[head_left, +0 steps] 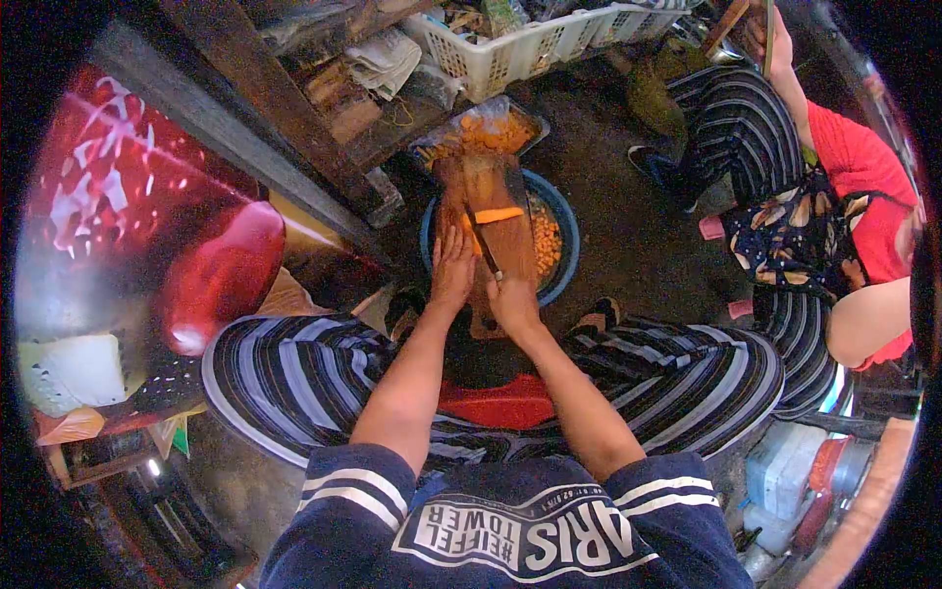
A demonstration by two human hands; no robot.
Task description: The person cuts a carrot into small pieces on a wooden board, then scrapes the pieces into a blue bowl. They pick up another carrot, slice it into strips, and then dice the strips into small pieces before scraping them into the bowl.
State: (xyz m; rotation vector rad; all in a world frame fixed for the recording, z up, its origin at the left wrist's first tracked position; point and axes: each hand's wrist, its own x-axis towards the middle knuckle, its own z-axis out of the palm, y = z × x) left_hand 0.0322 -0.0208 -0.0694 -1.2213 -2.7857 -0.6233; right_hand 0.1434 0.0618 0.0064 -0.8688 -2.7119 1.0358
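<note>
A wooden cutting board lies across a blue basin. My right hand grips the handle of a knife, whose blade points away from me over the board. Beside the blade, my left hand presses its fingers on an orange carrot piece, mostly hidden by the hand and knife. A longer carrot slice lies on the board to the right of the blade. Small diced carrot shows in the basin, right of the board.
Beyond the board stands a tray with orange pieces in a plastic bag. A white plastic crate is behind it. At the right sits another person in red and striped trousers. Wooden beams rise at the left.
</note>
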